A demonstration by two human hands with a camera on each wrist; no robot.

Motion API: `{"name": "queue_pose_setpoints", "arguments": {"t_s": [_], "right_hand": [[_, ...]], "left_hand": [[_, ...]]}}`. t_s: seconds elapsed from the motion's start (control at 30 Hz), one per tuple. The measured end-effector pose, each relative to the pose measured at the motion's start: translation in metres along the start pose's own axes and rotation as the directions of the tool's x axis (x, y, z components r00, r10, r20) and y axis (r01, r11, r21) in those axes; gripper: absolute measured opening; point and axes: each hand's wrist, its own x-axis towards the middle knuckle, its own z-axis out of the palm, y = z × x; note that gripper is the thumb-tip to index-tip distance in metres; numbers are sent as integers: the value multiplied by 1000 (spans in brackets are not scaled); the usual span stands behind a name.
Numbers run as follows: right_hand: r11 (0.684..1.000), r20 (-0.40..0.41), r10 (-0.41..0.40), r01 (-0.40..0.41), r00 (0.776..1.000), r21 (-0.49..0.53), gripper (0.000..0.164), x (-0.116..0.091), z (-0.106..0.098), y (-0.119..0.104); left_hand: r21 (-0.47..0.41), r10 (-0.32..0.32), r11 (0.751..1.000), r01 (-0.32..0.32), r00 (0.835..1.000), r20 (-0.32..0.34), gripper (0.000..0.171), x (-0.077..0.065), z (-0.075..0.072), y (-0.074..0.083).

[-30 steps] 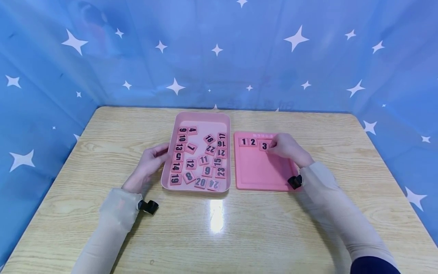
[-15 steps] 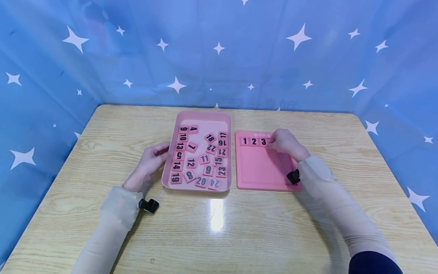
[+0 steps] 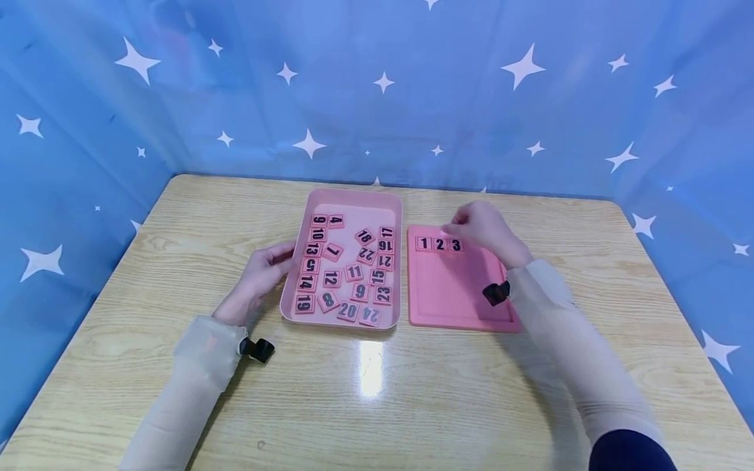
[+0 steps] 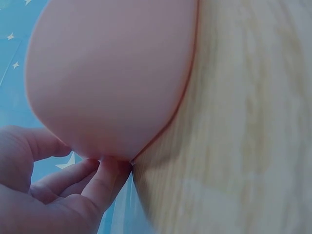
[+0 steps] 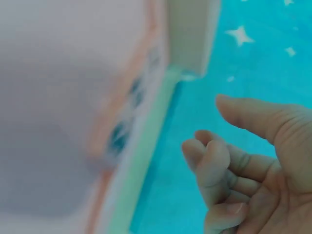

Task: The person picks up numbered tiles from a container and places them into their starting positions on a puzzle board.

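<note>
My left hand (image 3: 262, 275) is beside the left wall of a pink tray (image 3: 352, 198). In the left wrist view, its fingertips and thumb touch the outside of that wall. Inside the tray lie several pink number tiles, such as the tile marked 11 (image 3: 354, 272) and the tile marked 20 (image 3: 348, 311). My right hand (image 3: 483, 226) hovers over the top edge of a pink square board (image 3: 453, 294). Its fingers are loosely bent with nothing between them in the right wrist view. Tiles 1 (image 3: 424, 244), 2 (image 3: 440, 244) and 3 (image 3: 456, 245) sit in a row along the board's top.
Tray and board lie side by side on a wooden table (image 3: 330, 399), with a narrow gap between them. A blue curtain with white stars (image 3: 341, 111) hangs behind and around the table. Black cameras on straps are worn at both wrists.
The tile marked 3 has moved up and left to line up beside tile 2. My right hand has let go of it and lifted away toward the board's top. The left hand stays at the tray.
</note>
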Motion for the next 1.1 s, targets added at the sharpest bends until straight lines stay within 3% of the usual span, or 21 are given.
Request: {"name": "queue_pose_setpoints", "arguments": {"t_s": [0.17,0.27,0.37,0.57,0.77,1.1], "right_hand": [[989,-22,-128,129,992,68,23,22,8,-48],[967,17,-229,225,973,122,26,39,21,-74],[950,73,-281,266,957,166,31,55,36,-95],[954,146,-193,150,970,261,36,75,63,-123],[935,191,-110,36,975,354,43,88,86,-129],[952,159,-50,-1,986,306,40,102,108,-124]], "left_hand": [[-12,6,1000,-6,1000,-6,46,0,0,0],[-19,11,1000,-11,1000,-3,46,-1,-1,1],[-22,11,1000,-11,1000,-2,46,-1,-1,1],[-10,12,1000,-12,1000,-9,46,-2,0,0],[0,-16,1000,16,1000,-12,46,-3,0,1],[-15,-20,1000,20,1000,-1,46,-2,-1,1]]}}
